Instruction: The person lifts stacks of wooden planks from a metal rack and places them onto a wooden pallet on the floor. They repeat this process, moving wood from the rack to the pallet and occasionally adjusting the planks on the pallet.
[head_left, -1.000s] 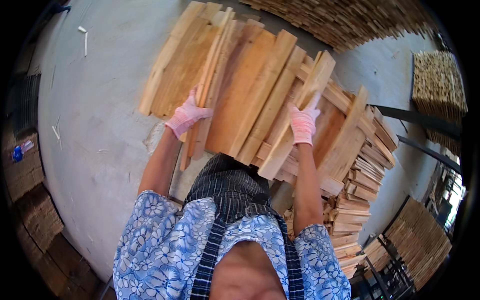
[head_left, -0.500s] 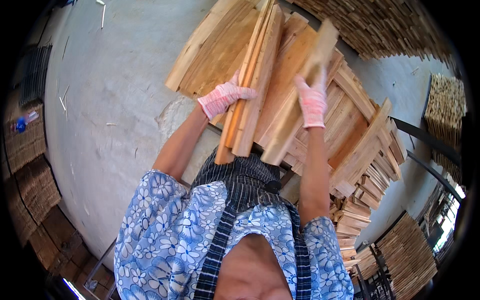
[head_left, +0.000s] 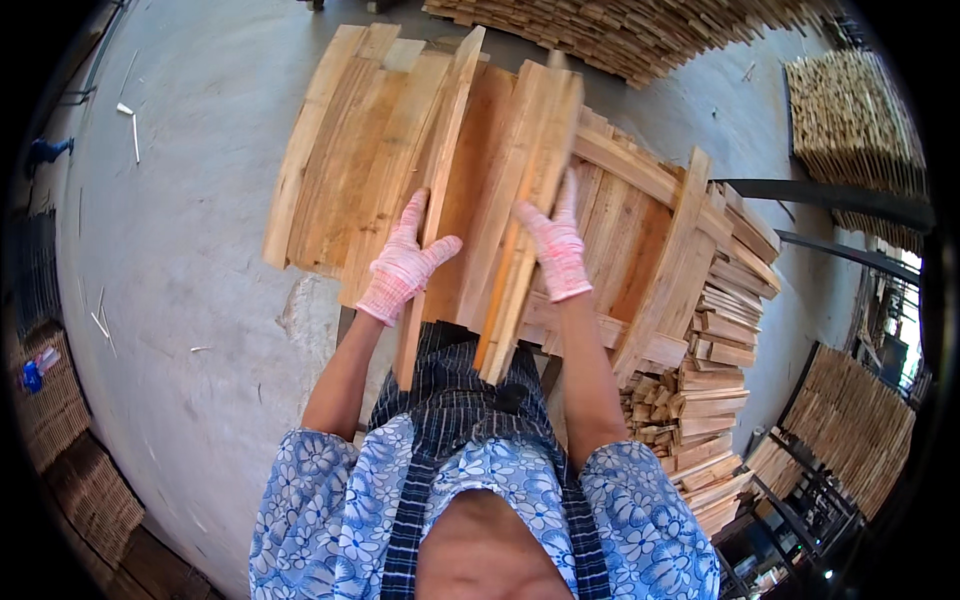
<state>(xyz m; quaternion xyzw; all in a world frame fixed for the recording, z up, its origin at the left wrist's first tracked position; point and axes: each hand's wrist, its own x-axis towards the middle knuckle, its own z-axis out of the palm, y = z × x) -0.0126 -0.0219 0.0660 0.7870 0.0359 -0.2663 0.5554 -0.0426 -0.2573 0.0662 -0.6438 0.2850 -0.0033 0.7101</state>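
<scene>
Left hand (head_left: 398,268): fingers closed round plank (head_left: 454,130) | right hand (head_left: 556,250): likewise round board bundle (head_left: 508,300), gap between | floor (head_left: 200,240) borders stack (head_left: 325,150) at left edge

A long, narrow, pale wooden board (head_left: 440,205) is held on edge, tilted, its far end just past twelve o'clock and its near end just past six. At its three o'clock side, apart from it, a bundle of narrow boards (head_left: 512,285) is gripped side by side, slanting the same way, one edge more orange, the far end blurred. Beneath, toward ten o'clock, tan planks (head_left: 345,170) lie flat with uneven ends.
</scene>
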